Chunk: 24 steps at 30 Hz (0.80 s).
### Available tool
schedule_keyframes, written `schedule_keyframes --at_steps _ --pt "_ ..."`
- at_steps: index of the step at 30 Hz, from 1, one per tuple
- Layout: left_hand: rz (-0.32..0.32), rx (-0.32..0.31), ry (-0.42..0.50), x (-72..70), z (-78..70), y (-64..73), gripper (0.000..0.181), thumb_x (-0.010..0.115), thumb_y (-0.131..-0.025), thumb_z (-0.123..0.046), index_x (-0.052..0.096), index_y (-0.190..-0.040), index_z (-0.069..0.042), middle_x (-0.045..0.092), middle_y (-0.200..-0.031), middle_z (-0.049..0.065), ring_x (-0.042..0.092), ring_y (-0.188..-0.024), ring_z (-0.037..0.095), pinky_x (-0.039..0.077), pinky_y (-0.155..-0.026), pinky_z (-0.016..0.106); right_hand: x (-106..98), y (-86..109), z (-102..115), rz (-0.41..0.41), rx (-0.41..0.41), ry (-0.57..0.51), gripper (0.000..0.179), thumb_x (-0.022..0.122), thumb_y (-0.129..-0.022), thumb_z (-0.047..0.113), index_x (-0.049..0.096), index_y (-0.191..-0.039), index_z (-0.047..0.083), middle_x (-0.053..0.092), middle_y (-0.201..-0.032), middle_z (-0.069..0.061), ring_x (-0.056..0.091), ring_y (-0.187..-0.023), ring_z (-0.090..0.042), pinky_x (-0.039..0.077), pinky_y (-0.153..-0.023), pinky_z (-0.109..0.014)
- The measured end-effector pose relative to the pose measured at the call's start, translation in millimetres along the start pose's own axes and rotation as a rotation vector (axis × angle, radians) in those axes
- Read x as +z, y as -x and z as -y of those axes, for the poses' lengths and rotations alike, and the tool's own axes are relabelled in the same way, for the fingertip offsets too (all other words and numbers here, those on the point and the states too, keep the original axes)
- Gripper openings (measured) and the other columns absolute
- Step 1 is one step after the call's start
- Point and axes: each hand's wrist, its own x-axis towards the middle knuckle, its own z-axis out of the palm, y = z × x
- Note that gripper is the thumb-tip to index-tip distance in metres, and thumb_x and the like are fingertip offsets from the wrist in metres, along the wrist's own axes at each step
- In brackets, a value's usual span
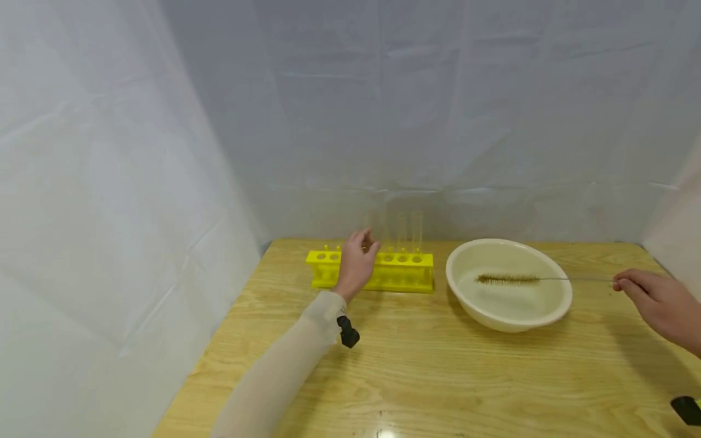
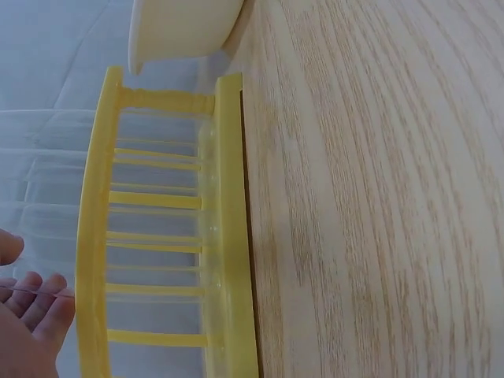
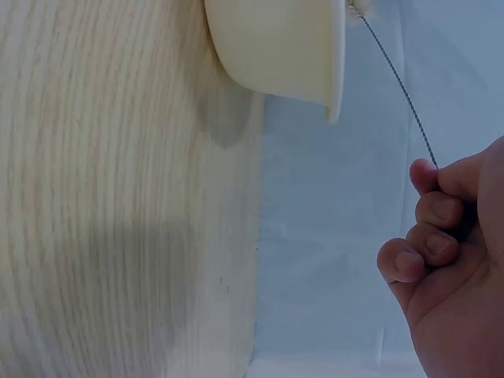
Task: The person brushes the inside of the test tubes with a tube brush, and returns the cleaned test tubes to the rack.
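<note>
My left hand (image 1: pixel 357 261) reaches over the yellow test tube rack (image 1: pixel 405 281), fingers and thumb around the upper part of a clear test tube (image 1: pixel 367 220). In the left wrist view, the left hand's fingers (image 2: pixel 53 295) lie close to the rack's top plate, the thumb across from them. More clear test tubes (image 1: pixel 417 228) stand upright in the rack's right side. My right hand (image 1: pixel 659 301) grips the thin twisted-wire handle (image 3: pixel 402 90) of a test tube brush (image 1: pixel 509 279), fingers curled. Its brown bristles hover level over the cream basin (image 1: pixel 506 322).
The wooden table (image 1: pixel 427 377) carries the rack at the back centre and the basin just right of it. White sheeting (image 1: pixel 339 121) rises behind the table and along both sides. Dark wrist devices (image 1: pixel 348 332) sit at both wrists.
</note>
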Motion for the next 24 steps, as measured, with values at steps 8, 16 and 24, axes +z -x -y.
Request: schedule_keyframes --at_steps 8,16,24 --pt "-0.011 0.004 -0.042 1.9 2.6 2.0 0.048 0.058 -0.103 -0.031 0.05 -0.145 -0.009 0.06 -0.114 0.007 0.06 -0.108 0.02 0.051 -0.096 0.04 13 -1.8 0 0.012 -0.032 -0.025 0.029 0.045 -0.107 0.007 0.06 -0.113 -0.017 0.066 -0.099 -0.032 0.059 -0.093 -0.055 0.05 -0.069 -0.06" --pt "-0.013 -0.011 -0.049 0.7 -0.2 8.7 0.049 0.061 -0.101 -0.029 0.048 -0.145 -0.01 0.057 -0.119 0.005 0.058 -0.116 0.025 0.048 -0.102 0.042 18 -5.7 3 0.026 -0.067 -0.018 0.025 0.046 -0.106 0.005 0.062 -0.11 -0.014 0.068 -0.097 -0.027 0.06 -0.093 -0.053 0.051 -0.068 -0.059" --pt "0.03 -0.004 -0.073 -4.2 -3.3 19.2 0.052 0.06 -0.101 -0.026 0.046 -0.146 -0.006 0.055 -0.122 0.008 0.055 -0.122 0.032 0.047 -0.104 0.044 18 -5.6 4 0.05 -0.058 -0.016 0.025 0.052 -0.104 0.006 0.064 -0.113 -0.014 0.068 -0.102 -0.031 0.065 -0.083 -0.038 0.05 -0.058 -0.038"
